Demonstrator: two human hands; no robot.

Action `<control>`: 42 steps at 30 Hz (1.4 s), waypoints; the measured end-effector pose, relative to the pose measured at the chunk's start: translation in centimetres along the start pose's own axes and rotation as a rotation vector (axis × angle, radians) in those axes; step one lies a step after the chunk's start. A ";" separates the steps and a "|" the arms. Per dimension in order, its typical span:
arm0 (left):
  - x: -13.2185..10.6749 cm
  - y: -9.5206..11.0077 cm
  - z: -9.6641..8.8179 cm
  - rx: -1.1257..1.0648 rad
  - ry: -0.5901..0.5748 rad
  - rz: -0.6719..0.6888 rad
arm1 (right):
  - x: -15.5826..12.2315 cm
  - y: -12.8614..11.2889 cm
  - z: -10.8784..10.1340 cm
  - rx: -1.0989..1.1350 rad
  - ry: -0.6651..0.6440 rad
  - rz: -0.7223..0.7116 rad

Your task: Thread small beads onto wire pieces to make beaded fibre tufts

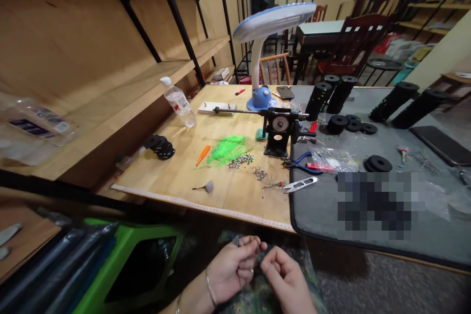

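Observation:
Below the table's front edge, my left hand (234,269) is closed with thumb and fingers pinched together. A small greyish tip shows at its fingers, too tiny to name. Close on its right, my right hand (286,277) is also closed in a pinch, and whatever it grips is hidden or too fine to see. On the wooden table ahead lie bright green strands (228,149), an orange pointed tool (202,156), a heap of small shiny beads (241,161) and a small feathered piece (206,187). White-handled thread snips (300,184) rest at the mat's edge.
A black winding device (278,130) with a long rod stands mid-table before a blue-and-white lamp (261,98). Blue pliers (300,159) lie beside it. Black foam spools (319,100) stand on the grey mat (316,211). A water bottle (180,103) stands left, by wooden shelves.

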State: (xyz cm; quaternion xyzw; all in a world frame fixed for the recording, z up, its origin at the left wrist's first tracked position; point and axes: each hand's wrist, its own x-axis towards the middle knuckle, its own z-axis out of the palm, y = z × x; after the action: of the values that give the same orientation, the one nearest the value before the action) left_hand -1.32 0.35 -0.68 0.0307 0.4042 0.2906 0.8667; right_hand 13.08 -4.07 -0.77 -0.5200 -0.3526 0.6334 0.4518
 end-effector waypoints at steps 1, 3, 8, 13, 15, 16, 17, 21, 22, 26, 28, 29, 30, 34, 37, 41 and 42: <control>0.0 -0.1 -0.1 -0.038 0.001 -0.030 | 0.0 0.1 0.2 -0.008 -0.010 0.004; 0.0 -0.1 -0.2 -0.079 0.004 -0.074 | 0.0 0.5 0.4 -0.013 -0.022 0.005; -0.1 -0.2 -0.3 -0.118 0.001 -0.081 | 0.2 1.4 0.4 0.015 -0.035 -0.006; 0.1 -0.4 -0.5 -0.122 0.000 -0.080 | 0.3 1.9 0.4 0.039 -0.058 0.010; 0.1 -0.4 -0.5 -0.125 -0.003 -0.081 | 0.3 2.0 0.4 0.038 -0.059 0.022; 0.1 -0.4 -0.5 -0.126 -0.005 -0.082 | 0.4 2.0 0.5 0.033 -0.058 0.024; 0.1 -0.3 -0.5 -0.124 -0.005 -0.083 | 0.4 1.9 0.5 0.026 -0.057 0.024; 0.1 -0.3 -0.3 -0.109 -0.009 -0.086 | 0.5 2.1 0.4 0.010 -0.056 0.019; 0.1 -0.3 -0.2 -0.105 -0.005 -0.085 | 0.5 2.2 0.4 0.012 -0.056 0.016; 0.0 -0.2 0.0 -0.073 0.013 -0.075 | 0.7 2.6 0.3 0.046 -0.052 0.017; 0.0 -0.1 0.1 -0.056 0.005 -0.066 | 0.7 2.7 0.3 0.063 -0.054 0.026; 0.0 -0.1 0.1 -0.051 -0.003 -0.060 | 0.8 2.7 0.3 0.068 -0.055 0.030; -0.1 -0.1 0.1 -0.048 -0.010 -0.056 | 0.8 2.7 0.3 0.071 -0.056 0.033; -0.1 -0.1 0.1 -0.057 -0.033 -0.045 | 0.8 2.7 0.2 0.094 -0.053 0.040; 0.1 -0.2 -0.1 -0.060 -0.055 -0.050 | 0.7 2.7 0.1 0.122 -0.056 0.061; 0.4 -0.2 -0.4 -0.061 -0.066 -0.059 | 0.8 2.9 0.2 0.153 -0.049 0.063; 0.4 -0.2 -0.4 -0.063 -0.065 -0.061 | 0.8 3.0 0.2 0.158 -0.047 0.057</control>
State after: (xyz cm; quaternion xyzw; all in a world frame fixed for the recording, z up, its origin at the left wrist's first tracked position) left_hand -1.33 0.31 -1.32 0.0004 0.3673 0.2753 0.8884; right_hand 12.27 -4.30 -3.74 -0.4774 -0.2970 0.6840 0.4647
